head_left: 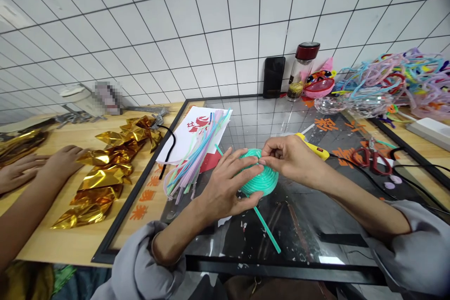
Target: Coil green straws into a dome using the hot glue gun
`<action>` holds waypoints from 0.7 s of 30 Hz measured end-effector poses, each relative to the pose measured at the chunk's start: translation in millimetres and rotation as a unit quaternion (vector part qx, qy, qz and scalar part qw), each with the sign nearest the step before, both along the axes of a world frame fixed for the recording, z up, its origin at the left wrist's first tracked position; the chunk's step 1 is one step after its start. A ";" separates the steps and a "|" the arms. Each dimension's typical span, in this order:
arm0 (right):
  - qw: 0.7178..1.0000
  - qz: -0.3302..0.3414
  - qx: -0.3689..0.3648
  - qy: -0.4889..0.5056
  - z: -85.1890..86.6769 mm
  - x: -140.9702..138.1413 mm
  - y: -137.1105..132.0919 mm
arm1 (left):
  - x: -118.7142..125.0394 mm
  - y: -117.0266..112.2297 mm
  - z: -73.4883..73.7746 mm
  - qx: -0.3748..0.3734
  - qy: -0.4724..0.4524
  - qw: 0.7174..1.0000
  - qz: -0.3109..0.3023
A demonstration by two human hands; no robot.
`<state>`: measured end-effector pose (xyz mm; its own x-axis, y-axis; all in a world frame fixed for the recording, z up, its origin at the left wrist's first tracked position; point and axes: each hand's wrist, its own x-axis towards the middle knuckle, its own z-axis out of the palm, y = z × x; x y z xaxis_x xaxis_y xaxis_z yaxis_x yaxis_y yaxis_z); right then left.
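Observation:
A teal coiled dome (265, 183), wound from what looks like fuzzy pipe cleaner, sits on the glass-topped board in front of me. My left hand (227, 180) is curved over its left side, fingers on top and thumb at the lower edge, gripping it. At the top of the dome, the thumb and index finger of my right hand (288, 157) are pinched together; whatever they hold is too small to make out. A straight teal pipe cleaner (267, 229) sticks out below the dome. Just beyond my right hand lies a yellow glue gun (318, 148).
Left of the dome, pastel pipe cleaners (197, 157) lie across white paper (183, 126). Red-handled scissors (374, 161) and cables are at right. A glass bottle (298, 77), black phone (274, 76) and pipe-cleaner heap (397, 79) stand behind. Another person's hands (65, 161) rest beside gold foil (105, 178).

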<state>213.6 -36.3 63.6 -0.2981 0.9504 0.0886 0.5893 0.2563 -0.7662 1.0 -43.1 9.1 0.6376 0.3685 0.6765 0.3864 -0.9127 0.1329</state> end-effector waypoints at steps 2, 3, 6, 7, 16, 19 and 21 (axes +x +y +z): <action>1.000 0.001 0.001 0.000 -0.5 0.4 -0.4 | 1.5 -1.0 0.8 -0.009 -0.002 1.000 0.002; 1.000 0.003 0.001 0.001 -0.5 0.7 -0.6 | 2.5 -1.6 1.6 -0.015 -0.003 1.000 0.003; 1.000 0.012 0.002 0.006 0.1 1.9 -0.9 | 5.3 -3.2 5.5 -0.026 -0.013 1.000 -0.004; 1.000 0.013 0.001 0.007 0.2 2.3 -0.9 | 6.1 -3.6 6.9 -0.026 -0.019 0.999 -0.011; 0.997 0.039 -0.037 0.050 -1.0 6.9 1.6 | 7.5 -3.9 9.3 -0.040 -0.032 0.998 -0.033; 0.995 0.050 -0.059 0.061 2.2 8.5 2.2 | 6.5 -2.8 8.0 -0.044 -0.038 0.998 -0.040; 0.994 0.056 -0.065 0.067 3.9 9.5 2.4 | 5.0 -1.2 6.9 -0.050 -0.037 0.997 -0.048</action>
<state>223.1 -33.8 67.6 -0.3968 0.9178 0.0134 0.4524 0.2082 -0.8672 6.0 -44.3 16.0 0.6220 0.3765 0.6866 0.2844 -0.9256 0.2500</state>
